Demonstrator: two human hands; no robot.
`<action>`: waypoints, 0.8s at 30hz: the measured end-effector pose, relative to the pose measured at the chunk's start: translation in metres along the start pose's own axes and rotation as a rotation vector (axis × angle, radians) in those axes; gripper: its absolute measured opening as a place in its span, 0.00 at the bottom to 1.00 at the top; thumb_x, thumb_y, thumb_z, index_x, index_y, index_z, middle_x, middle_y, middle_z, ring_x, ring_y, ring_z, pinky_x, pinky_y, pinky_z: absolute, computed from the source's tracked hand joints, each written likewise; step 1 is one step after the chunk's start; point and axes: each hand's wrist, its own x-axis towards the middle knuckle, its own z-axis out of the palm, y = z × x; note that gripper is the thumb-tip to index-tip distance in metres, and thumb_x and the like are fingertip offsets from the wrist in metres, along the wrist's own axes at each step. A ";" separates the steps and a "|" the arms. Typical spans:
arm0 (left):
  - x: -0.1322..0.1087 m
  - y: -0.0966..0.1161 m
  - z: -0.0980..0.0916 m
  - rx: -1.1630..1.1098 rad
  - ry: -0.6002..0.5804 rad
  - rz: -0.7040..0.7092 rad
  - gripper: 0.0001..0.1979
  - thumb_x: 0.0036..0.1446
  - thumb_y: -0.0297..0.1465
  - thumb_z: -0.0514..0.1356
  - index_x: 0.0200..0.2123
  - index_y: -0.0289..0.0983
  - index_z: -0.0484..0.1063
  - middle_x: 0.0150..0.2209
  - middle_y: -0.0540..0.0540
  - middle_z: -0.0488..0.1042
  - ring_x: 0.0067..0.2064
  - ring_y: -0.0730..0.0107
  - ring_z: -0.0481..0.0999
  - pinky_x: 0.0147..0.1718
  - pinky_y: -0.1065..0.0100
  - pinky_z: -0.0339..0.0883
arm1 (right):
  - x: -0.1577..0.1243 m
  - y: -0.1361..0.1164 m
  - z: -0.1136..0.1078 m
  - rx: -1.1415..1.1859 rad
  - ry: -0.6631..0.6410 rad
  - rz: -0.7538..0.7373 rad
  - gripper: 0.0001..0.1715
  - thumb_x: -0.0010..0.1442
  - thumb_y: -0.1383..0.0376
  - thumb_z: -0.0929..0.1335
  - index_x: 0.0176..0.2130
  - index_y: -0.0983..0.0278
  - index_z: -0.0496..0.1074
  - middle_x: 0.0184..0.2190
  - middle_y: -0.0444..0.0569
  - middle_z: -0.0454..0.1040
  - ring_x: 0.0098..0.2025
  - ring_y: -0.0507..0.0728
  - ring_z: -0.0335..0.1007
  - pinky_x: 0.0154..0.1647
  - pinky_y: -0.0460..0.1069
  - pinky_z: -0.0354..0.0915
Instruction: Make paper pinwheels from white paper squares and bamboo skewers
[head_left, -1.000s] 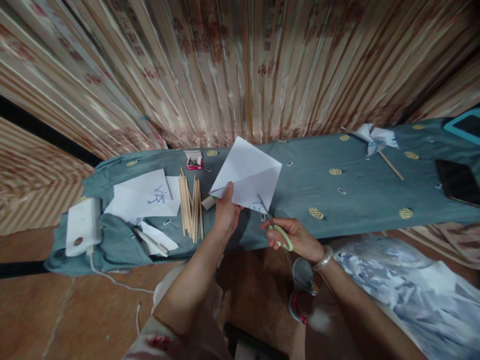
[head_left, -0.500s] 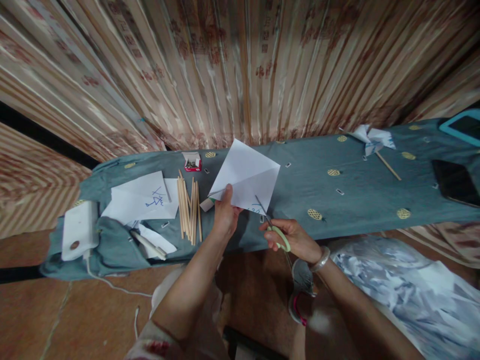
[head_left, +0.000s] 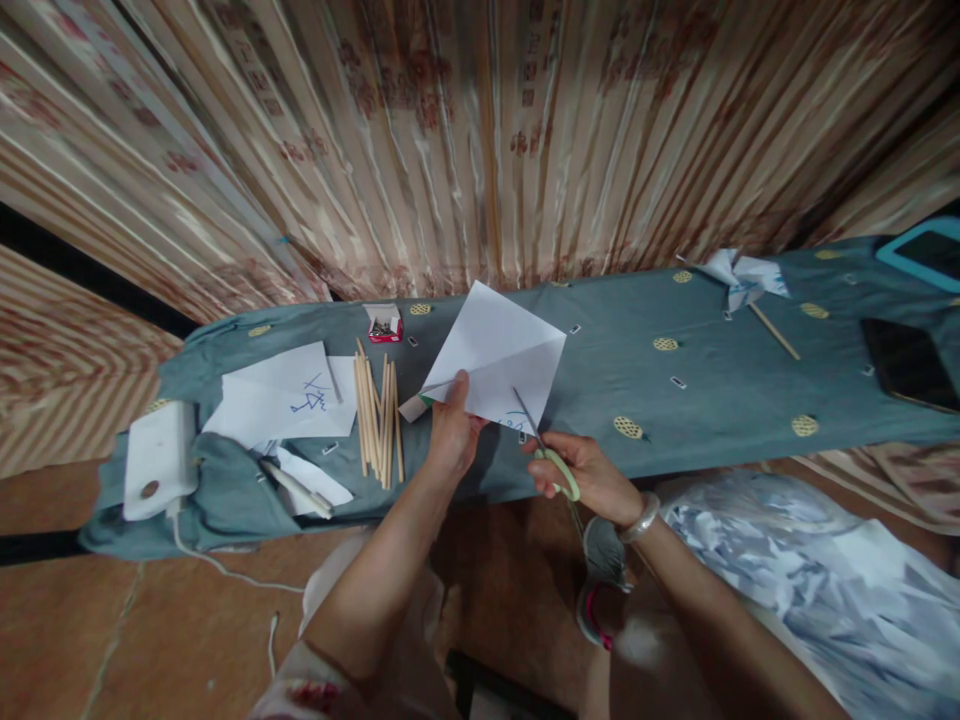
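Observation:
A square of white paper (head_left: 496, 350) is raised over the table with a corner pointing away from me; a crease runs across it and blue pen marks show near its right-hand lower corner. My left hand (head_left: 454, 430) pinches its near left edge, thumb on top. My right hand (head_left: 581, 470) grips a pair of scissors (head_left: 556, 470) with pale green handles. One blade lies over the paper near the marked corner; the other blade is hidden. Left of my left hand, several wooden sticks (head_left: 379, 420) lie side by side, and a small red box (head_left: 385, 325) of metal pins stands open behind them.
On the left lie drawn-on sheets (head_left: 274, 395), a pen (head_left: 300, 490) and a white device (head_left: 159, 460) with a cable. A paper pinwheel (head_left: 742, 280), a phone (head_left: 911, 362) and a blue-framed tablet (head_left: 926, 252) are on the right. Below, a clear bag (head_left: 817, 580) holds paper scraps.
The paper and my left hand have shifted slightly to the right. The scissors stay at the marked corner, almost in the same place.

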 end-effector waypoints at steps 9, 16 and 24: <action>-0.003 -0.005 0.002 0.016 -0.020 0.024 0.10 0.59 0.29 0.58 0.44 0.43 0.72 0.41 0.47 0.80 0.42 0.63 0.79 0.39 0.62 0.74 | 0.000 -0.003 0.000 -0.032 0.014 -0.027 0.28 0.40 0.51 0.77 0.35 0.65 0.69 0.18 0.39 0.71 0.19 0.47 0.65 0.21 0.44 0.61; -0.003 -0.007 -0.001 0.071 -0.039 0.015 0.14 0.57 0.34 0.61 0.47 0.43 0.71 0.47 0.45 0.78 0.45 0.60 0.78 0.37 0.62 0.74 | 0.000 -0.002 0.001 -0.037 0.030 -0.030 0.26 0.40 0.51 0.77 0.31 0.64 0.68 0.18 0.39 0.71 0.18 0.47 0.64 0.20 0.44 0.60; -0.002 -0.009 -0.001 0.059 -0.056 0.019 0.16 0.52 0.36 0.64 0.45 0.42 0.72 0.45 0.45 0.78 0.44 0.57 0.77 0.35 0.63 0.72 | 0.001 -0.001 0.001 -0.027 0.036 -0.046 0.26 0.39 0.51 0.77 0.32 0.64 0.69 0.17 0.39 0.71 0.18 0.47 0.64 0.20 0.44 0.60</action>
